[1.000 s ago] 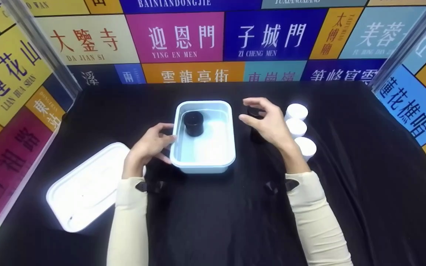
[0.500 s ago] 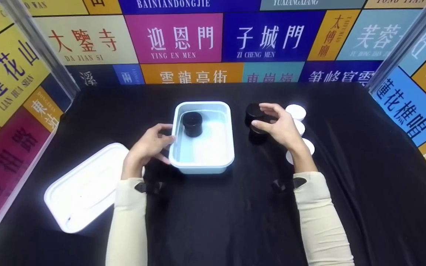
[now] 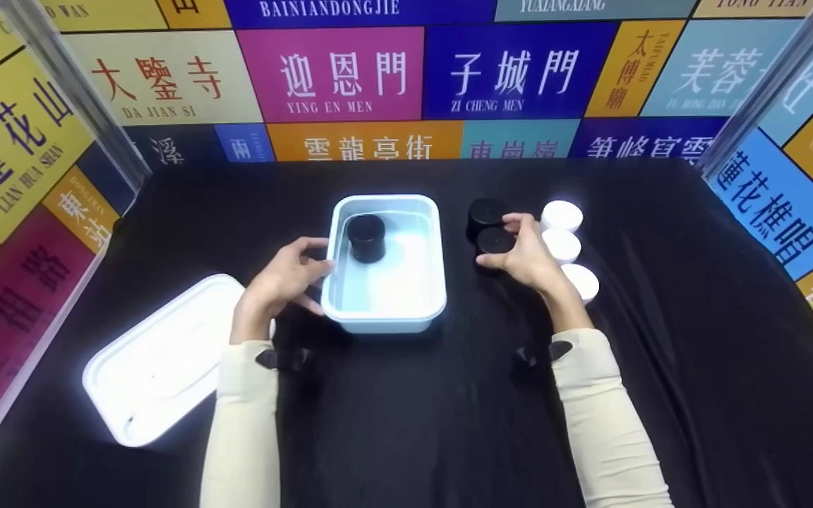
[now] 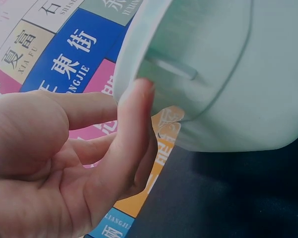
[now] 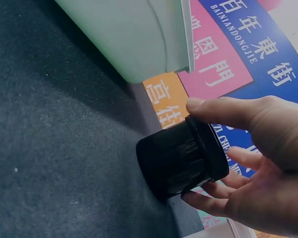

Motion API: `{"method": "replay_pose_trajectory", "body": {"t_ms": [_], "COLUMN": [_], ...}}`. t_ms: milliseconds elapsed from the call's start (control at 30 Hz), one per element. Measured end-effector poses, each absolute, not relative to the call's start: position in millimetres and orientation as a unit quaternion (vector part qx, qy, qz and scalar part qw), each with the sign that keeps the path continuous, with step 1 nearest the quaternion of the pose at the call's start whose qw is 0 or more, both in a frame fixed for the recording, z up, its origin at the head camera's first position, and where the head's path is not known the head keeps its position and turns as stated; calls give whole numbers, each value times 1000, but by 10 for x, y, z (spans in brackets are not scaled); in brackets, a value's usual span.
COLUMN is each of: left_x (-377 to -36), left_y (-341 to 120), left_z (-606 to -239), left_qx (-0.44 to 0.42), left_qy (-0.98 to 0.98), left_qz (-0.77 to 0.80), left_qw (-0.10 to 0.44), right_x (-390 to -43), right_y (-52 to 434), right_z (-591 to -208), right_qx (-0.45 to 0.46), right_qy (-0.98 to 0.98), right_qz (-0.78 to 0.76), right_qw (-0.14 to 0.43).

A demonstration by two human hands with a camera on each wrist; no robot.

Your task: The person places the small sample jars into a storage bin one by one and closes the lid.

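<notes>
Head view: a black-draped table [image 3: 406,423] is walled on three sides by panels of coloured signs with Chinese characters. A pale blue rectangular plastic tub [image 3: 387,316] stands at the middle, and a black round jar with a black lid [image 3: 366,238] is seen upright inside it, toward its far left corner. A white rectangular plastic lid [image 3: 166,360] lies flat on the table, well apart to the left of the tub. To the right of the tub, two more black lidded jars stand close together in a line; the farther black jar [image 3: 484,212] is untouched. Just beside them a row of three white round lidded jars [image 3: 562,215] is set, close against the back of the right hand.

The left hand [image 3: 283,282] is laid against the tub's left wall, its fingers [image 4: 134,114] loosely extended, with one fingertip touching just under the rim; nothing is clasped. The right hand [image 3: 530,257] is closed around the nearer black lidded jar [image 3: 496,242], which stands on the table; in the right wrist view its thumb and fingers [image 5: 213,106] are seen curled about the jar's lid.
</notes>
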State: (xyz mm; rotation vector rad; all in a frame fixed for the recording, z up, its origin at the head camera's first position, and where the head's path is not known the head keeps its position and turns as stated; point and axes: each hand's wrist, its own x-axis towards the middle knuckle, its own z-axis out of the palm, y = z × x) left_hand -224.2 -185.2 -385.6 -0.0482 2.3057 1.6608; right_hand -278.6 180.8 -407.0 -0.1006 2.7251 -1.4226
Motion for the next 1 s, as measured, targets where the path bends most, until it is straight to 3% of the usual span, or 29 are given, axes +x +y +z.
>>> {"method": "replay_pose_trajectory", "body": {"t_ms": [300, 1000], "left_x": [-2230, -2228], "left_y": [-1859, -1837], "left_z": [-3873, -3848], "left_qx": [-18, -13], "left_qy": [802, 801], "left_qz": [577, 578], "left_qw": [153, 154], "right_x": [-2790, -2749], "right_y": [1816, 1852], "right_z": [-4158, -3915], "right_qx": [-9, -21], "right_qy": [896, 855], "right_qz": [-440, -519], "right_qw": [65, 14]}}
